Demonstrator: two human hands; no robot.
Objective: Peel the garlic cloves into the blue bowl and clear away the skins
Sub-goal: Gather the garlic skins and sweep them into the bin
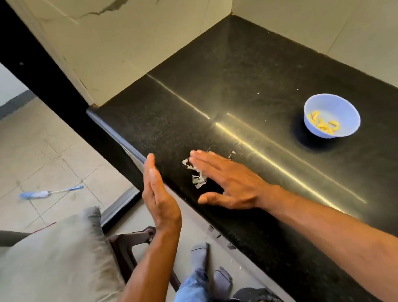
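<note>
A blue bowl (331, 115) stands on the black counter (273, 83) at the right, holding several peeled yellowish garlic cloves (323, 120). A small heap of white garlic skins (197, 175) lies near the counter's front edge. My right hand (225, 180) rests flat on the counter, fingers spread, touching the skins from the right. My left hand (159, 195) is held upright with its palm facing the counter, just off the front edge, left of the skins. Neither hand holds anything.
Marbled wall tiles (148, 29) close the counter at the back and right. Below the edge are a cushion (43, 277), a dark chair frame (129, 246), my legs and socked feet (204, 261), and a blue brush (49, 192) on the tiled floor.
</note>
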